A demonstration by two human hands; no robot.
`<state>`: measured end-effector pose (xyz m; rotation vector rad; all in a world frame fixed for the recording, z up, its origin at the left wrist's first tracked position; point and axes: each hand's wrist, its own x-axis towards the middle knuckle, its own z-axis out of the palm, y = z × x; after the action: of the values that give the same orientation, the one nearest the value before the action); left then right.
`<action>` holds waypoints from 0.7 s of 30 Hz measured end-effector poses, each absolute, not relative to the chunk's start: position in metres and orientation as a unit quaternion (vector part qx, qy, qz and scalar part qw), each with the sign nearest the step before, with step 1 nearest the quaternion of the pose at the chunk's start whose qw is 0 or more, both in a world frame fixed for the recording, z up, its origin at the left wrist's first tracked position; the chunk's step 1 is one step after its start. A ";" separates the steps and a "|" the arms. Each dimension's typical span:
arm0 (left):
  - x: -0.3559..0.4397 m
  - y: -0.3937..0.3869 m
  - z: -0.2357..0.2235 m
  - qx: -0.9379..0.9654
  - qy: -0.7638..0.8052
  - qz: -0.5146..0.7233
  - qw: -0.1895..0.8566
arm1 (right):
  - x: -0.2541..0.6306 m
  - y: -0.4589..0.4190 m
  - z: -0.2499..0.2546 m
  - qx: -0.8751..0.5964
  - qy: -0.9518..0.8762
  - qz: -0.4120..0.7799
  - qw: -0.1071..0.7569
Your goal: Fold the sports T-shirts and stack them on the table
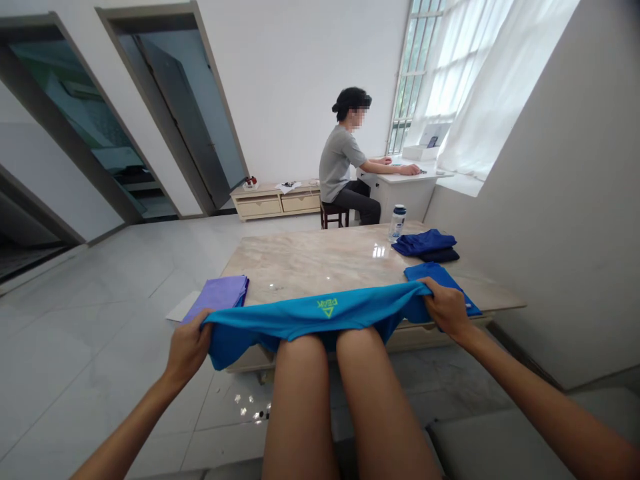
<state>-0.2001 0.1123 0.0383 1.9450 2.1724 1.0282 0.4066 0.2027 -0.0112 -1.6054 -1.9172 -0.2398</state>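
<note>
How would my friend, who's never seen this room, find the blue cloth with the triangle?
Look for the long marbled table. At its near side, the left hand and right hand stretch the bright blue cloth between them. Unlike the folded blue cloth by the right hand, it hangs open and shows a yellow-green triangle.

"What do we have here?"
"Our bright blue cloth (285, 317), marked with a yellow-green PEAK logo (327, 307), upside down to us."
"And its pose?"
"Stretched wide at our knees (303, 348), its lower edges drooping."
</note>
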 end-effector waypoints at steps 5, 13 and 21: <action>-0.214 0.161 0.012 0.630 0.711 0.312 0.031 | 0.401 0.250 -0.040 -0.615 -0.735 -0.081 0.275; -0.161 0.291 -0.041 0.619 0.772 0.143 -0.014 | 0.322 0.354 -0.067 -0.674 -0.724 -0.074 0.125; -0.104 0.276 -0.164 0.718 0.687 0.103 0.042 | 0.281 0.320 -0.180 -0.624 -0.770 0.039 0.127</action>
<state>-0.1036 0.2762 -0.1635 2.1980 2.1003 0.3165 0.2807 0.3202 -0.1799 -1.8149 -2.2412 0.1137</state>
